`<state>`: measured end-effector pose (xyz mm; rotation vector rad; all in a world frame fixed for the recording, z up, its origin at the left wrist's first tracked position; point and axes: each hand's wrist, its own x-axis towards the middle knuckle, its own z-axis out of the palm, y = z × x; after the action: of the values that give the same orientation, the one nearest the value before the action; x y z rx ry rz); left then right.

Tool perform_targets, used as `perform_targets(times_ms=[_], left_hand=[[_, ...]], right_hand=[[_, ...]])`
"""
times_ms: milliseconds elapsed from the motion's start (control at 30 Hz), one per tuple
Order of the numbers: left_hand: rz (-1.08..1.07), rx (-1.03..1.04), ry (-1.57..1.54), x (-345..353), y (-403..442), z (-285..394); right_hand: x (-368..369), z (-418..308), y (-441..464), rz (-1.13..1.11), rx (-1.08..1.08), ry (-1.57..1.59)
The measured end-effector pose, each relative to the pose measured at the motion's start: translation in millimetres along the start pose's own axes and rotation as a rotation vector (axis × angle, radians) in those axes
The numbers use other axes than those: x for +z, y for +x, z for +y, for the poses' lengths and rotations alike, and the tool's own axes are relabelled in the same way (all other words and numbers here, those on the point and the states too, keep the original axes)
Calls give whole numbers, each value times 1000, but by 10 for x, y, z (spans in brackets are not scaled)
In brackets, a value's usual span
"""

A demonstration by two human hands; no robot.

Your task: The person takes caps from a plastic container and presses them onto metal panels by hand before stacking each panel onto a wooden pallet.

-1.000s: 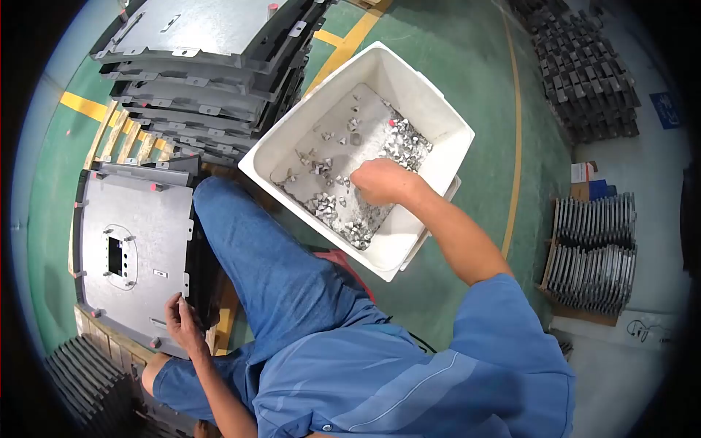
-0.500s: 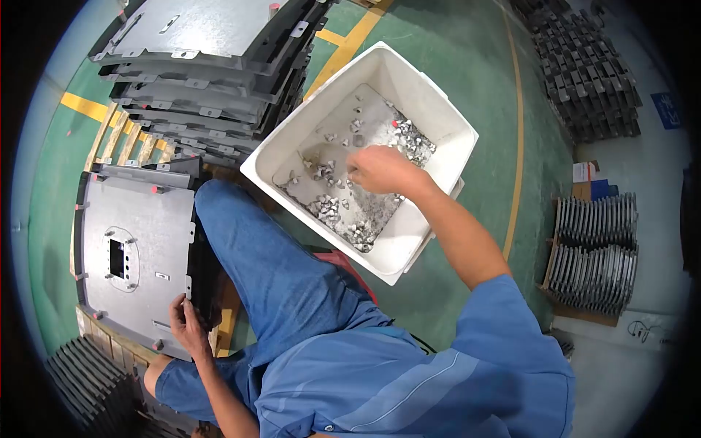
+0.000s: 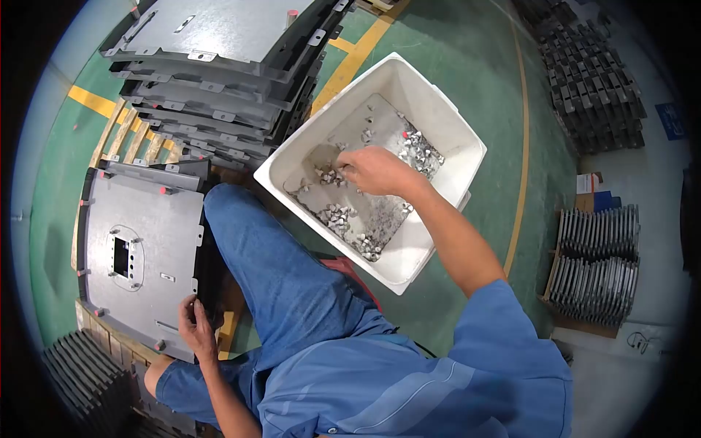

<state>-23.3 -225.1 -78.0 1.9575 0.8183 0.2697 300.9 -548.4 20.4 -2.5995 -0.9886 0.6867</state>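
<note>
My right hand [image 3: 377, 171] is inside the white plastic bin [image 3: 454, 124], fingers closed together low over a heap of small metal pieces [image 3: 337, 216]. What is between those fingertips, if anything, is hidden. On my other side, my left hand [image 3: 196, 330] pinches the edge of a grey sheet-metal panel [image 3: 150, 237] near one of its small tabs. The panel lies flat, with a rectangular cutout, several studs and red caps along its borders.
A tall stack of similar metal panels [image 3: 212, 29] stands beyond the wooden pallet [image 3: 135, 140]. Racked metal parts [image 3: 595, 263] sit by the right wall, with more stacked parts [image 3: 591, 87] above. Dark ribbed parts [image 3: 84, 376] stand at lower left.
My right hand has moved left across the bin, toward the loose metal pieces on its left side. My left hand stays at the panel's edge. The whole view has shifted slightly.
</note>
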Motion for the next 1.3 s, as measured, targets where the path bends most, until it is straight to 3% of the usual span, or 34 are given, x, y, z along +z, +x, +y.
perform_targets(times_ms=[67, 233, 300, 400, 600, 800, 900, 1233, 1300], left_hand=[[14, 36, 3, 13, 4, 9], [10, 0, 27, 9, 1, 38], [37, 72, 15, 30, 15, 2], [21, 59, 41, 18, 2, 49], [4, 41, 48, 16, 6, 26], [11, 71, 86, 34, 0, 29], [14, 81, 92, 41, -4, 95], [16, 128, 107, 48, -4, 66], [23, 110, 123, 49, -23, 73]], right_hand=[[-14, -16, -2, 20, 112, -72], [151, 76, -13, -44, 59, -52], [99, 58, -6, -72, 196, -216], [103, 114, -9, 114, 185, -137], [158, 36, 169, 205, 38, -149], [247, -53, 366, 51, 90, -339], [229, -74, 365, 79, 63, -368], [171, -178, 329, 37, 20, -355], [124, -175, 180, 30, 31, -215]])
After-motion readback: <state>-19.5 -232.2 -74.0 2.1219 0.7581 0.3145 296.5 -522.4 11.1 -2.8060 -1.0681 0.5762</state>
